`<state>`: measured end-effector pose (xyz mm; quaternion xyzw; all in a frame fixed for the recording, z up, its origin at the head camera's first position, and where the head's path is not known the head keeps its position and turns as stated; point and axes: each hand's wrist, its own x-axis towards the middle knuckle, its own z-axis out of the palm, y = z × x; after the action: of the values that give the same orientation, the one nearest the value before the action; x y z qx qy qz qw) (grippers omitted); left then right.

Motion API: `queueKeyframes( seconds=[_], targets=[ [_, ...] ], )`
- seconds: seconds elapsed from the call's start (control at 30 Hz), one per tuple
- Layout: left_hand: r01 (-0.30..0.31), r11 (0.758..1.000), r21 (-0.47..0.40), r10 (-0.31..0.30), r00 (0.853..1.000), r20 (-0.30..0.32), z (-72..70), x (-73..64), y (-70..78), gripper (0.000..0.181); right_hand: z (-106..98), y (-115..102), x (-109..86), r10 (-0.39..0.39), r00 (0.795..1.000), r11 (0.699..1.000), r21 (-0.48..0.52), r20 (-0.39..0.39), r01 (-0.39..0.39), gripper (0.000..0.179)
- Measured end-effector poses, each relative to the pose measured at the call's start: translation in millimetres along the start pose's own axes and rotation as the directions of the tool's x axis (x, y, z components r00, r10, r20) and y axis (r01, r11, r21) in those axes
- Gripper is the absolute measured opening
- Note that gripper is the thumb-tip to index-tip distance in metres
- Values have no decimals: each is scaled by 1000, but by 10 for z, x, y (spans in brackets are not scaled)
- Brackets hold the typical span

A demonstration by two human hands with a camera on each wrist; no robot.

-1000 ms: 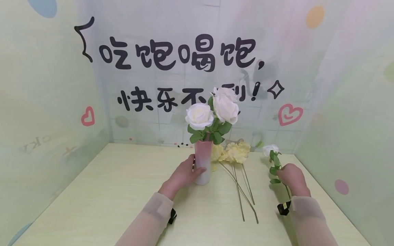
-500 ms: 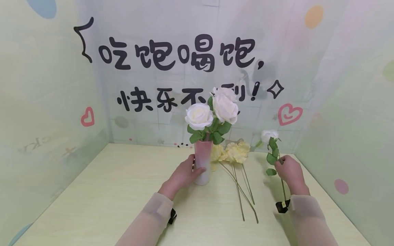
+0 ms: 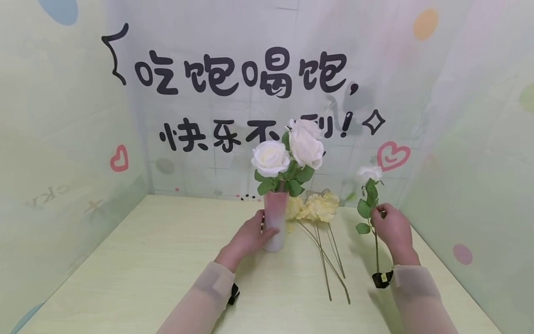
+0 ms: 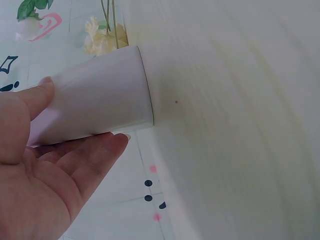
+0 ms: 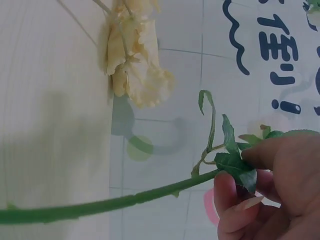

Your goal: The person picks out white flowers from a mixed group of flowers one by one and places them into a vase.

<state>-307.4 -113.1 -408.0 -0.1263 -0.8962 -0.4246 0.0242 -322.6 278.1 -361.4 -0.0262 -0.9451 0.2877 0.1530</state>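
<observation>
My left hand (image 3: 249,235) grips a tall vase (image 3: 275,218), pink at the top and white below, upright on the table. In the left wrist view the thumb lies along one side of the vase (image 4: 100,97) and the fingers along the other. White roses (image 3: 270,158) with green leaves stand in the vase. My right hand (image 3: 392,232) pinches the stem of a single white rose (image 3: 369,174), held upright at the right. Close up in the right wrist view, fingertips meet at the leaves of the green stem (image 5: 135,199).
Yellow flowers (image 3: 320,207) with long thin stems lie on the table (image 3: 137,269) between the vase and my right hand. A printed backdrop (image 3: 217,28) with black lettering rises behind, and side walls flank the table.
My right hand has raised the single rose and turned it more upright, shifting slightly left. The left hand and the vase have stayed where they were.
</observation>
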Motion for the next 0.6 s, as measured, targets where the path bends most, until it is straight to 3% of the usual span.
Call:
queueKeyframes(
  seconds=[0.6],
  targets=[
    [2,1000,3,-2,1000,5,0,11,-5,70,-9,-193,-59,-77,987,989,116,-139,93,35]
  ],
)
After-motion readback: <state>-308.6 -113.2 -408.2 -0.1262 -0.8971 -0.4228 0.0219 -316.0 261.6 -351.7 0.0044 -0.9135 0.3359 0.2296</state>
